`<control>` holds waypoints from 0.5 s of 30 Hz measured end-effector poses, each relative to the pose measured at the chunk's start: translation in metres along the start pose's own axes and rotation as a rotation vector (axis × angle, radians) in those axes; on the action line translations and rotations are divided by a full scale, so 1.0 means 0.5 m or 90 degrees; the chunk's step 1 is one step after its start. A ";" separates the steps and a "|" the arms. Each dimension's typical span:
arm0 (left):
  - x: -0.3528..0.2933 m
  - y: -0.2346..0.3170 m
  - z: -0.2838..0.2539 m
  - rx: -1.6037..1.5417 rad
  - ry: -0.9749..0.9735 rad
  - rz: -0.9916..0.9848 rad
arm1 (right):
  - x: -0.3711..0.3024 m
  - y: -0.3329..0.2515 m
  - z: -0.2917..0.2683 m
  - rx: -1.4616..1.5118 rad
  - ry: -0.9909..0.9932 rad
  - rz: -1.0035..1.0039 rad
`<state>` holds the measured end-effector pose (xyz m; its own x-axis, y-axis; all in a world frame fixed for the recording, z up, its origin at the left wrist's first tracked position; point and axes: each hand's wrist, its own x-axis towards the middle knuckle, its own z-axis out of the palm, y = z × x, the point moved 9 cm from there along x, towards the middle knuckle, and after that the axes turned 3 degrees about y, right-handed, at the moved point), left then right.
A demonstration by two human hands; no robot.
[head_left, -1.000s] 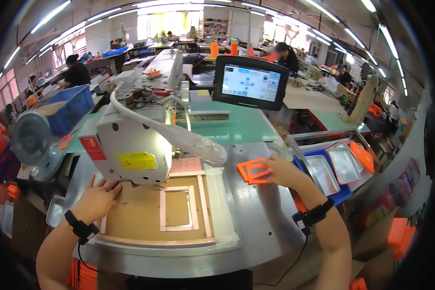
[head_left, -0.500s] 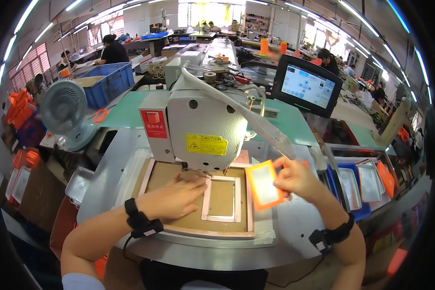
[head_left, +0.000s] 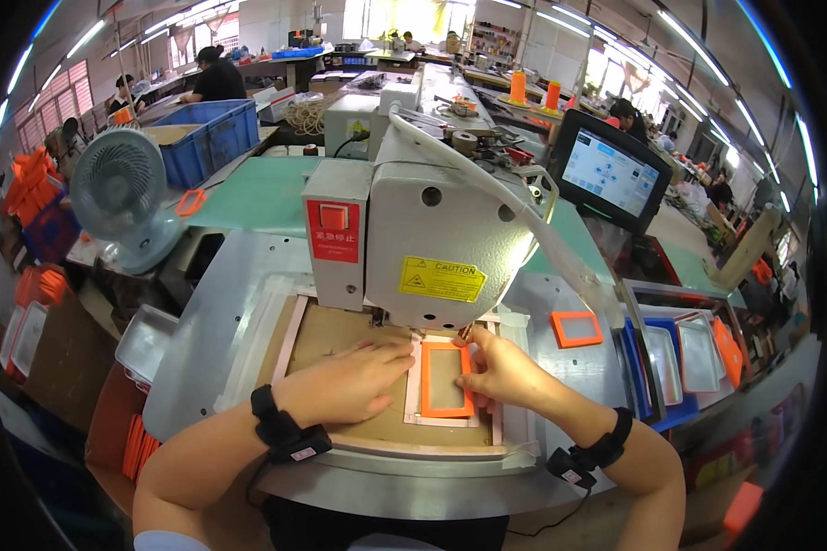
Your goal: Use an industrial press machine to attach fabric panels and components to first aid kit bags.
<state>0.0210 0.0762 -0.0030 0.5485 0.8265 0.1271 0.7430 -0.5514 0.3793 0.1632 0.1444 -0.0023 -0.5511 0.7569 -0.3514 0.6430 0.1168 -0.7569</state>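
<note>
Under the machine head [head_left: 432, 243] lies a brown board [head_left: 335, 331] within a pale frame [head_left: 289, 340]. My left hand [head_left: 358, 375] rests flat on this board, fingers stretched toward a small white-edged rectangle [head_left: 413, 390]. Over that rectangle sits an orange-bordered panel [head_left: 426, 381] with a see-through middle. Thumb and fingers of my right hand [head_left: 504, 369] grip the panel's right edge; some fingertips are hidden. Both wrists wear black straps. Another orange-bordered panel [head_left: 577, 330] lies on the metal table right of the machine.
Right of the table, a blue bin [head_left: 685, 411] holds clear trays and orange pieces. A tilted touchscreen [head_left: 611, 172] stands behind it. To the left are a fan [head_left: 119, 193], a blue crate [head_left: 211, 138] and stacked clear trays [head_left: 147, 340]. People sit at benches farther back.
My right hand has moved left and down, bringing the orange-bordered panel from the air onto the white-edged rectangle. My left hand stays flat on the board. The view has shifted slightly.
</note>
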 end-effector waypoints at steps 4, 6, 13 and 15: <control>0.003 0.009 -0.006 -0.005 -0.006 -0.027 | -0.003 0.010 0.007 0.038 0.014 0.038; 0.004 0.015 -0.011 0.009 0.002 -0.021 | 0.003 0.012 0.013 0.001 0.031 0.024; 0.030 0.038 -0.012 0.100 0.076 -0.020 | 0.013 -0.021 0.004 -0.239 0.094 -0.111; 0.038 0.039 -0.008 0.135 0.069 -0.030 | 0.007 -0.035 -0.002 -0.329 0.106 -0.134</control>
<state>0.0444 0.0814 0.0105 0.4762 0.8526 0.2153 0.8365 -0.5147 0.1880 0.1505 0.1459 0.0104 -0.6309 0.7694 -0.0997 0.7279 0.5425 -0.4193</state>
